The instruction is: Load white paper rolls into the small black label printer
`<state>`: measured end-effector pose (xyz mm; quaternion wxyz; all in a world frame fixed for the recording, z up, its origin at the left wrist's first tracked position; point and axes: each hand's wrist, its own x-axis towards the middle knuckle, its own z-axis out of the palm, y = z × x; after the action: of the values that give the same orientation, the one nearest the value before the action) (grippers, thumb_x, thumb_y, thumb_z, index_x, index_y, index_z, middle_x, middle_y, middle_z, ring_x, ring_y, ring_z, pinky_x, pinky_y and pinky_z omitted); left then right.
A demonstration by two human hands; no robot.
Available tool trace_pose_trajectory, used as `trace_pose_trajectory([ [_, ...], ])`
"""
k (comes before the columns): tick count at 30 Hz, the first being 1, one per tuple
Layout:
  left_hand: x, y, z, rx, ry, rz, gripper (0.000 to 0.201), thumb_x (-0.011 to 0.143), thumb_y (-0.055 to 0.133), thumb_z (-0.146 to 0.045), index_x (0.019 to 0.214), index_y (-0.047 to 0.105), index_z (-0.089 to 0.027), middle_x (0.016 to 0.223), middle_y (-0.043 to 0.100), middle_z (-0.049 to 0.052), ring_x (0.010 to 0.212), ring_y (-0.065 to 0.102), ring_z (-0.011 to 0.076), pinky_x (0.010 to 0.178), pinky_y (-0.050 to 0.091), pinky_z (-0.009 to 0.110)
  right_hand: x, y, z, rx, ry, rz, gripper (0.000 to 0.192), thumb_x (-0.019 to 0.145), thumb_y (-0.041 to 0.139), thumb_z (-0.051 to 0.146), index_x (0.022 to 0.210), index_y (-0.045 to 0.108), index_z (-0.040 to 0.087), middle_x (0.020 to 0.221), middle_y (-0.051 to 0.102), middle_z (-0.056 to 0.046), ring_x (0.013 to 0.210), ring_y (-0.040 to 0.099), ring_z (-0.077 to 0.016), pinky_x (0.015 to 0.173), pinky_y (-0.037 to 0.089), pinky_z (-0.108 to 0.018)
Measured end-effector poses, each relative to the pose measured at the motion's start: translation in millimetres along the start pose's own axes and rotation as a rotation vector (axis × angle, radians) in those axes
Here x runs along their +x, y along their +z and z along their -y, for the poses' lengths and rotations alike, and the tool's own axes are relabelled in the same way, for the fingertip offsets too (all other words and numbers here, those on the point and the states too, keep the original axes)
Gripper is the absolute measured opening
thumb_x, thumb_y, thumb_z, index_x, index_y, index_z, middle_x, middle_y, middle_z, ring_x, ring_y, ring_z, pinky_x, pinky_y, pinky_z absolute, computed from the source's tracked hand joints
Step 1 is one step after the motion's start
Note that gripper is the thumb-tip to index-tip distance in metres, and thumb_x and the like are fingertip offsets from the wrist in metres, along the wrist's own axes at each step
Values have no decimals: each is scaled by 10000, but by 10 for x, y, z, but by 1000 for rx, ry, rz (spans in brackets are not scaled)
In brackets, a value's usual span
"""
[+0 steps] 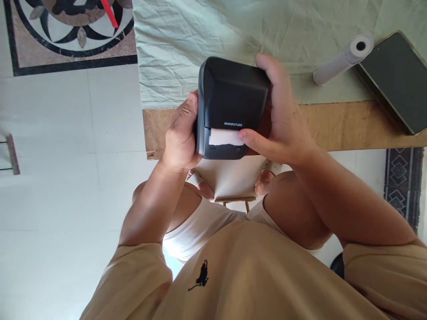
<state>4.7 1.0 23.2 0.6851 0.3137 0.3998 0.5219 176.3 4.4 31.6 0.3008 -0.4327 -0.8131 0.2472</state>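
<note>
Between my two hands is a black label printer (235, 93) marked NIIMBOT, held up near the table's front edge. A strip of white label paper (223, 137) with a ragged edge sticks out of its slot. My left hand (183, 133) grips the printer's left side, its thumb along the side and the other fingers hidden beneath. My right hand (283, 115) holds the right side, with its thumb tip at the right end of the paper strip and a finger at the far right corner.
A white paper roll (343, 60) stands on the pale green cloth (173, 53) at the right. Beside it lies a dark-screened tablet or phone (395, 80). The wooden table edge (350, 124) runs across in front of me. A wooden stool (235, 200) shows below.
</note>
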Motion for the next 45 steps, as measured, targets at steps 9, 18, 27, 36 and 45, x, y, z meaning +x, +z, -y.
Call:
trace_pose_trajectory([
  [9, -49, 41, 23, 104, 80, 74, 322, 775, 459, -514, 901, 609, -259, 783, 597, 39, 922, 593, 215, 716, 435, 319, -21, -56, 38, -69, -12, -300, 611, 682, 539, 553, 1178, 434, 211, 844, 533, -13, 610, 446, -39, 528, 404, -222],
  [18, -18, -17, 39, 166, 135, 190, 253, 760, 508, -476, 904, 612, -296, 837, 611, 40, 933, 578, 231, 652, 414, 328, -3, -19, 120, 206, 17, -569, 316, 844, 364, 440, 1097, 329, 254, 1152, 337, -5, 648, 505, 35, 448, 375, -141],
  [27, -56, -19, -12, 316, 62, 206, 327, 713, 539, -519, 920, 609, -276, 851, 585, 34, 949, 560, 264, 820, 399, 373, -63, -47, 199, -389, 66, -364, 128, 790, 470, 338, 794, 540, 231, 723, 594, 53, 540, 459, -18, 528, 332, -199],
  [36, -65, -70, -50, 551, 101, 307, 399, 774, 421, -561, 945, 551, -225, 853, 521, 39, 874, 525, 194, 763, 379, 331, -30, -221, 261, -423, 140, 64, 430, 644, 611, 419, 1043, 528, 282, 687, 607, 52, 470, 449, -39, 499, 360, -207],
  [45, -15, -16, 8, 233, 127, 184, 295, 792, 462, -465, 948, 555, -233, 935, 603, 48, 991, 551, 236, 828, 401, 352, 52, -294, -41, 511, 56, -422, 403, 651, 524, 475, 949, 567, 206, 785, 552, -11, 675, 527, -77, 427, 394, -190],
])
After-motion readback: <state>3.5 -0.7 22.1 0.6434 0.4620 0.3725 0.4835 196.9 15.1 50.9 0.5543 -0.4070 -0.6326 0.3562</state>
